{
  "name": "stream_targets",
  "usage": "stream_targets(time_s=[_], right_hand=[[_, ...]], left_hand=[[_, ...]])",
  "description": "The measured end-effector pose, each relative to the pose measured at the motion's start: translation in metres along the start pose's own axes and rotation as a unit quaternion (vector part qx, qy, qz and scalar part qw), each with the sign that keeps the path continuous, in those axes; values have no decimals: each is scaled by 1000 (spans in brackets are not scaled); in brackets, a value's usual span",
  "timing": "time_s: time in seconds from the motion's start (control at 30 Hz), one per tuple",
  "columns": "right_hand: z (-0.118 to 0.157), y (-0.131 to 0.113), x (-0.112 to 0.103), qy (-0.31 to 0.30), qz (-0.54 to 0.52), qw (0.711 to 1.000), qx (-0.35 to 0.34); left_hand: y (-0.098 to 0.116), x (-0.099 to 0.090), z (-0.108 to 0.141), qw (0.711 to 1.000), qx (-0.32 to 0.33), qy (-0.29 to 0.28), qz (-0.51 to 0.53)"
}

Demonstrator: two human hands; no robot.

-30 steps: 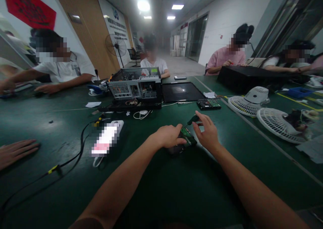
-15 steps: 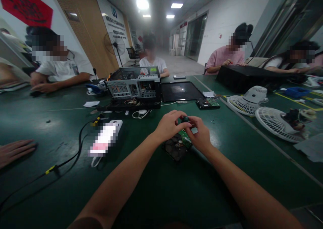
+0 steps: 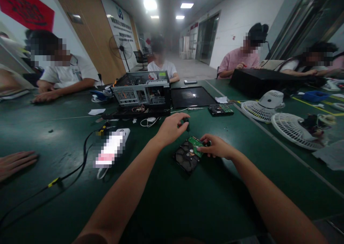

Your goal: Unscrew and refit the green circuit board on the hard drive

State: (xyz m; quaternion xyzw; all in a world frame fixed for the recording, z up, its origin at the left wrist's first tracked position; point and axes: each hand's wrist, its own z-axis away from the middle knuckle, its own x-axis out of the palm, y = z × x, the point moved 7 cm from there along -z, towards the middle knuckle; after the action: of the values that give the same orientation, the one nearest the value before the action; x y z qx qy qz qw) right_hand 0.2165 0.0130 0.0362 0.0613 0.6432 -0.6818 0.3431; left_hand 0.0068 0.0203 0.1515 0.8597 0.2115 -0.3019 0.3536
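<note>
Green desk (image 3: 70, 136): a broad surface carrying all the parts, its far edge lined with seated co-workers.
Hard drive (image 3: 184, 160): lies flat toward the near edge of the desk, midway between its left and right sides; the dark body is turned so that one corner points at the near edge.
Circuit board (image 3: 194, 143): bright green, set on the upper face of the hard drive, on the side toward the right hand.
Left hand (image 3: 172, 130): raised above the drive's far corner, grasping a screwdriver (image 3: 187, 126) by its dark handle.
Screwdriver shaft: points down to the far end of the circuit board; whether the tip touches cannot be told.
Right hand (image 3: 216, 147): grasps the right side of the drive, thumb laid on the circuit board; a small dark item at the fingers is too indistinct to name.
Second drive (image 3: 220, 110): farther toward the far edge, apart from both hands.
Computer case (image 3: 139, 93): open metal frame, left of centre near the far edge.
Black panel (image 3: 192, 97): flat, just right of the case.
Phone (image 3: 114, 147): white, screen masked, left of the left forearm.
Black cable (image 3: 84, 158): runs beside the phone toward the desk's near left corner.
Co-worker's hand (image 3: 18, 163): rests palm down at the desk's left side.
Fan parts (image 3: 291, 131): white grilles near the desk's right edge.
Blue tray (image 3: 314, 95): beyond the grilles, toward the far right corner.
</note>
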Motion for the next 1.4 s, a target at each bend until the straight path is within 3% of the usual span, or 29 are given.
stream_targets(time_s=[0.13,0.4,0.6,1.03,1.4], right_hand=[[-5,1,2,17,-10,999,-26],[-14,-7,-13,136,126,976,-115],[-16,-3,-11,116,108,981,-113],[-18,-1,-14,175,151,966,-113],[-20,7,-8,144,99,981,-87]], left_hand=[[-6,-1,-1,1000,7,2,-14],[-14,-2,0,996,27,46,-73],[-4,3,0,998,52,35,-27],[-23,2,2,996,-28,84,2],[-13,-11,0,995,8,96,-40]])
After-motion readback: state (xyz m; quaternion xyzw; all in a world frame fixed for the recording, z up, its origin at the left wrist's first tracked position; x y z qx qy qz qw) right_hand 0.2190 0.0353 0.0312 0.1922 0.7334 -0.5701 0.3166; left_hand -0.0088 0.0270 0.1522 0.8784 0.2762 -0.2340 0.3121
